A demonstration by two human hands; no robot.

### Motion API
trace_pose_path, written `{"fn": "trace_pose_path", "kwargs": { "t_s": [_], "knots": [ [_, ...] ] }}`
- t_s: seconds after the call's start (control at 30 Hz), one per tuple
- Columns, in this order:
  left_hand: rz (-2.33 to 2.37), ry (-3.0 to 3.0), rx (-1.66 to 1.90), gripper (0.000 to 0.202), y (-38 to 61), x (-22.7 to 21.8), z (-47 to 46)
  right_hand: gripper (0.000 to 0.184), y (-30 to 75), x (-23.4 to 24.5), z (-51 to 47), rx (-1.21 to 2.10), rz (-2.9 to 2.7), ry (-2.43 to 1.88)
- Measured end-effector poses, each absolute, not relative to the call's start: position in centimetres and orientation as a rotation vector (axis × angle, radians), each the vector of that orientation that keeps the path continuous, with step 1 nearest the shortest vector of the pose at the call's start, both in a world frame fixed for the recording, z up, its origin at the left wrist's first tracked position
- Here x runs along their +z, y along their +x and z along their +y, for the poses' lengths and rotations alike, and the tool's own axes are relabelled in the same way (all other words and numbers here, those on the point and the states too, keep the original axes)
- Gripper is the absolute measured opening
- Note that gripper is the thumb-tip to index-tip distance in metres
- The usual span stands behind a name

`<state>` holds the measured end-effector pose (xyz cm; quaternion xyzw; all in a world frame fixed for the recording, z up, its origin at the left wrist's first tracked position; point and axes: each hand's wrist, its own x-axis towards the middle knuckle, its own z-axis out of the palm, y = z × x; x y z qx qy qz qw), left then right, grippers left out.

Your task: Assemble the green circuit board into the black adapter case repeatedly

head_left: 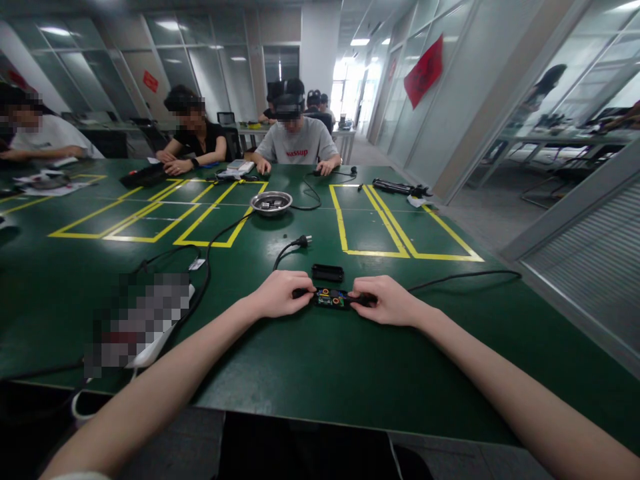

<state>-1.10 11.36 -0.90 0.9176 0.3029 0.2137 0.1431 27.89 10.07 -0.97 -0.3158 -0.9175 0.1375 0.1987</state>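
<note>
My left hand (287, 293) pinches the left end of an opened black power adapter (331, 300), where a cable joins it. With closed fingers, my right hand (383, 301) grips the adapter's right end and its cable. Between the two hands a circuit board with ring-shaped coils and other small parts shows inside the casing. Just behind it lies the loose black casing half (327, 272), hollow side showing. A black power plug (303, 241) rests beyond my left hand, its cord running down toward that hand. From behind my right hand a black cable (465, 275) stretches right.
A metal bowl (271, 203) holding small metal parts stands farther back. At left lies a blurred-out item beside a white power strip (163, 330) and cables. Yellow tape outlines (375, 253) mark the green table (300, 373). A black tool (400, 188) lies back right; several people sit opposite.
</note>
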Motion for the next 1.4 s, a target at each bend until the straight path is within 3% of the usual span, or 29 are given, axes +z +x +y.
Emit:
{"fn": "trace_pose_path", "kwargs": {
  "t_s": [0.23,0.47,0.6,0.67,0.87,1.13,1.4],
  "knots": [
    [0.890,2.824,0.573,0.021,-0.9,-0.5,11.3,0.017,28.1,-1.3,10.5,0.225,-2.563,-0.880],
    [0.833,2.857,0.510,0.009,-0.9,-0.3,11.2,0.023,28.0,-0.9,10.4,0.138,-2.644,-0.778],
    [1.056,2.548,0.814,0.021,-0.6,-1.7,11.8,0.025,27.7,-2.0,10.9,0.242,-2.415,-0.881],
    [1.213,2.387,0.931,0.017,-0.4,-2.5,12.4,0.021,27.5,-2.8,11.4,0.282,-2.241,-1.064],
    [1.315,2.223,0.862,0.028,0.0,-3.5,13.7,0.021,26.9,-4.0,12.4,0.471,-2.047,-1.240],
    [1.206,1.813,0.982,0.012,0.5,-3.3,13.1,0.027,26.8,-3.5,12.2,0.911,-1.779,-1.173],
    [1.207,1.733,1.032,0.012,0.7,-2.7,12.6,0.026,26.9,-3.2,11.5,0.831,-1.803,-1.181]
  ]
}}
